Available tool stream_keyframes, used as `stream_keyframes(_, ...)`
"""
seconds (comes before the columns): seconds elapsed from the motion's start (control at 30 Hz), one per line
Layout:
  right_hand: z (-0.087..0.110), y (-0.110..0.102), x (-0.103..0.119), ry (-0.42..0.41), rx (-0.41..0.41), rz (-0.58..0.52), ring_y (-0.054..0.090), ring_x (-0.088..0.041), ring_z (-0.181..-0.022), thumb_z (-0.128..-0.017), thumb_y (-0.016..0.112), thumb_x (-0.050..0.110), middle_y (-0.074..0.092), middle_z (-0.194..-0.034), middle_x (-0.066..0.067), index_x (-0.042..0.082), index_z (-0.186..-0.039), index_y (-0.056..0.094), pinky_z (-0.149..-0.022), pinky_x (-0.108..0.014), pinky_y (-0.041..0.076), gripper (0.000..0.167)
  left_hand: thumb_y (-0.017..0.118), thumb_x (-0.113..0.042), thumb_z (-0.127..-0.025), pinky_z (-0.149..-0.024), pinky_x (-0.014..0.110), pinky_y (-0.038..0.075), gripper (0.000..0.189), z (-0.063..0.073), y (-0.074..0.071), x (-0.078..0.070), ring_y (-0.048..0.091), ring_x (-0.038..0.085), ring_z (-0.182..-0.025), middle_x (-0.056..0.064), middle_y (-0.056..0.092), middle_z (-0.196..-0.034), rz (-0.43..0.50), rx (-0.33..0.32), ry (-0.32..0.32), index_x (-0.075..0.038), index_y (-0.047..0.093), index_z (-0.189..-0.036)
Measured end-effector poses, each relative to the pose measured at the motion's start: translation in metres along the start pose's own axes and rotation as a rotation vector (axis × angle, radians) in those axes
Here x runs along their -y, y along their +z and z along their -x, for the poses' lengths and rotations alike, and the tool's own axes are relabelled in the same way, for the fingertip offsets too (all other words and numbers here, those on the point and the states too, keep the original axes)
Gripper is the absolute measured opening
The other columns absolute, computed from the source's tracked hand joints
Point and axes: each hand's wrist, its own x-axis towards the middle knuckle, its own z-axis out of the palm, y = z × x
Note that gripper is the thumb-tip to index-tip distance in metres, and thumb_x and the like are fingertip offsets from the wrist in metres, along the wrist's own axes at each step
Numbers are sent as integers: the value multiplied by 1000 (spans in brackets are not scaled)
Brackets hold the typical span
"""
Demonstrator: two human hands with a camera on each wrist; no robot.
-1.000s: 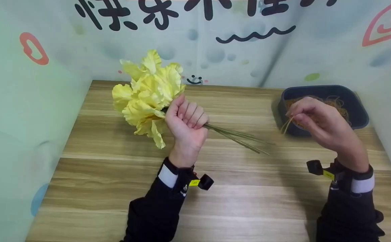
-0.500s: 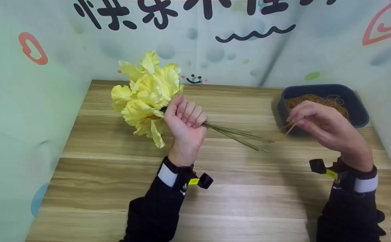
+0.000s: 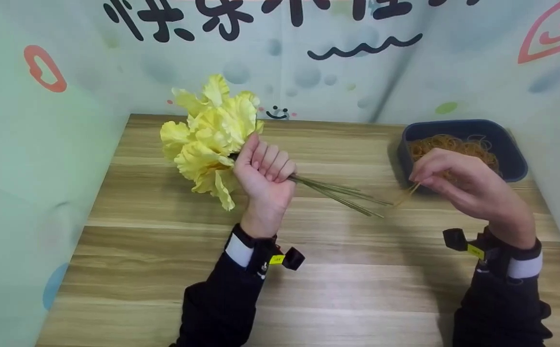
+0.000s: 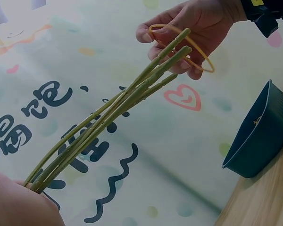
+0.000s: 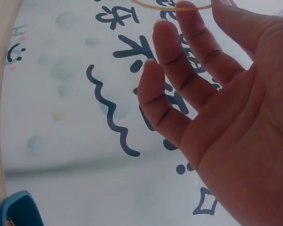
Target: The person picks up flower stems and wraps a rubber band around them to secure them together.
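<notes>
My left hand [image 3: 268, 185] grips a bunch of yellow flowers [image 3: 212, 137] by the stems, just below the blooms. The green stems [image 4: 99, 117] stick out past the fist toward the right, their cut ends bare. My right hand [image 3: 468, 188] pinches a tan rubber band [image 4: 205, 61] between thumb and fingertips. In the head view the band hangs down to the left, its end close to the stem tips. The left wrist view has the band's loop overlapping the stem ends. Only part of the rubber band [image 5: 179, 8] shows at the top of the right wrist view.
A dark blue bin [image 3: 513, 159] at the back right holds a heap of rubber bands [image 3: 446, 143], partly hidden behind my right hand. The wood-grain table [image 3: 338, 284] meets a printed backdrop [image 3: 328, 91] at its back edge, and pale walls stand at both sides.
My right hand has shifted slightly right and down since a second ago. The rubber band in it now reaches toward the stem ends. The left hand and flowers are nearly still.
</notes>
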Motion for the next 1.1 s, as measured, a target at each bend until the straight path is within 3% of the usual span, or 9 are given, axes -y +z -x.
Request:
stream_keyframes(0.43, 4, 17, -15, 88, -6, 144, 61, -12, -88, -103, 58, 12, 67, -93, -12, -8, -97, 64, -79, -18, 45, 21, 35, -24, -107, -37, 19, 12, 56, 1, -2, 8, 13, 6, -40, -7, 27, -42, -51, -6, -7, -19, 30, -52)
stream_keyframes(0.93, 0, 52, -32, 53, -68, 296, 61, -14, -78, -103, 60, 14, 68, -88, -7, -1, -97, 67, -75, -18, 47, 17, 36, -22, -106, -37, 19, 10, 54, 5, -6, 20, 14, 5, -40, -9, 26, -43, -121, -6, -41, -20, 31, -52)
stream_keyframes(1.1, -5, 66, -37, -2, -144, 320, 62, -18, -77, -104, 59, 16, 68, -85, -8, -2, -93, 67, -75, -20, 48, 23, 37, -22, -106, -37, 19, 12, 54, 7, -9, 25, 17, 5, -38, -9, 26, -43, -149, -3, -55, -20, 31, -53)
